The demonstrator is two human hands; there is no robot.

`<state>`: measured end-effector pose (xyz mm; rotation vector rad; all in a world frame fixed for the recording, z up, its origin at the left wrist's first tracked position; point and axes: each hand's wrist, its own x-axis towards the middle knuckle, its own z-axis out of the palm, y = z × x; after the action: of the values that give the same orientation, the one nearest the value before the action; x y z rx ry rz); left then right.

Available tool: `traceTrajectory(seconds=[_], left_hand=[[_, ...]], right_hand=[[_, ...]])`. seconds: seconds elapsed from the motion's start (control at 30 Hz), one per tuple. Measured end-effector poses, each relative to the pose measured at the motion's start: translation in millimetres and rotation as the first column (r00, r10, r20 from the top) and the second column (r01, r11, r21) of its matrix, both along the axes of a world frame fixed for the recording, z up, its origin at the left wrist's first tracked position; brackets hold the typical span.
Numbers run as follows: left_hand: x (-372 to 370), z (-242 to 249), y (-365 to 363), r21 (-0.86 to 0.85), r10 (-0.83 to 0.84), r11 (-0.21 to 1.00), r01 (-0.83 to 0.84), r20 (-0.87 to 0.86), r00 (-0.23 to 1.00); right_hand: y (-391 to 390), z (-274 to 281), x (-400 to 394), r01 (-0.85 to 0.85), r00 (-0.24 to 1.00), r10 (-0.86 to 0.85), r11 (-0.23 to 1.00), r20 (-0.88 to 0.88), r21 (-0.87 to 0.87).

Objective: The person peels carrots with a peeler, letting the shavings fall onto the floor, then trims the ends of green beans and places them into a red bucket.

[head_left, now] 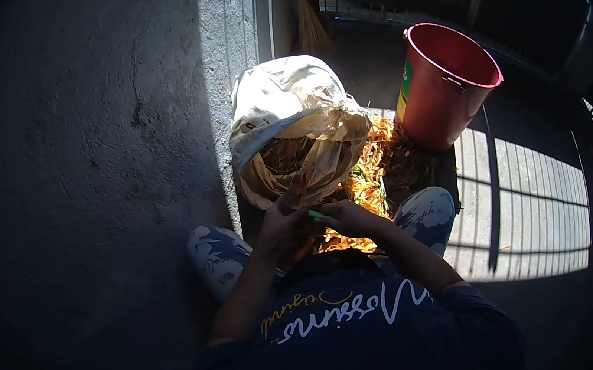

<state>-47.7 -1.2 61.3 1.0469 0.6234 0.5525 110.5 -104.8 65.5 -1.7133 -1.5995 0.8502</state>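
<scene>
My left hand (283,224) is in front of the mouth of a whitish sack (299,121), with its fingers raised and darkened. Its grip is in shadow, and I cannot make out what is in it. Close beside it, my right hand (349,218) is closed around a small green object (317,214), perhaps a handle; the rest of it is hidden. The sack lies open toward me with brownish pieces (284,155) inside. Orange and yellowish scraps (370,175) cover the floor below and to the right of my hands.
A red bucket (441,91) stands beyond the scraps on the right. A rough grey wall (110,134) rises along the left. At the back a broom (311,22) leans upright. Barred sunlight falls on the floor (530,192) at right.
</scene>
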Motion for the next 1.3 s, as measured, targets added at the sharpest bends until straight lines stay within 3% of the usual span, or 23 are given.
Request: traceTrajectory(seconds=[0.03,0.07,0.2,0.27,0.3,0.4,0.47,0.73,1.0,1.1,1.17,1.3], left_hand=[[-1,14,-4,0.004,-0.079,0.997,0.079,0.084,0.993],[-3,21,-6,0.014,-0.153,0.988,0.153,0.166,0.974],[-11,-7,15,0.051,-0.2,0.979,0.199,0.024,0.979],[-14,0,19,0.011,-0.141,0.99,0.143,0.229,0.963],[-15,0,21,0.007,-0.141,0.99,0.144,0.226,0.964],[-15,6,20,0.047,-0.188,0.982,0.182,0.228,0.955],[-13,17,13,0.033,-0.256,0.966,0.256,0.261,0.931],[-14,18,8,-0.041,-0.242,0.965,0.259,0.244,0.939],[-12,18,6,-0.069,-0.233,0.965,0.252,0.21,0.949],[-12,6,14,-0.038,-0.259,0.962,0.272,0.202,0.944],[-14,-4,24,0.119,-0.294,0.951,0.285,0.065,0.954],[-17,41,21,0.068,-0.399,0.916,0.396,0.048,0.916]], right_hand=[[-2,5,5,-0.12,0.981,0.121,0.993,-0.153,0.016],[-3,12,7,-0.122,0.98,0.123,0.992,-0.155,0.015],[-4,24,15,-0.191,0.967,0.166,0.975,-0.192,-0.117],[-7,24,16,-0.169,0.947,0.184,0.983,-0.265,0.078],[-8,24,17,-0.12,0.934,0.14,0.99,-0.329,0.078],[-1,15,23,-0.146,0.858,0.081,0.985,-0.508,-0.089],[2,17,18,-0.135,0.848,0.068,0.987,-0.526,-0.091],[4,7,19,-0.089,0.83,0.072,0.996,-0.553,-0.005],[3,10,29,-0.176,0.832,0.073,0.975,-0.551,-0.136],[4,7,30,-0.214,0.789,0.097,0.969,-0.607,-0.123],[4,3,33,-0.239,0.791,0.124,0.964,-0.599,-0.115],[0,21,23,-0.234,0.786,0.139,0.969,-0.602,-0.081]])
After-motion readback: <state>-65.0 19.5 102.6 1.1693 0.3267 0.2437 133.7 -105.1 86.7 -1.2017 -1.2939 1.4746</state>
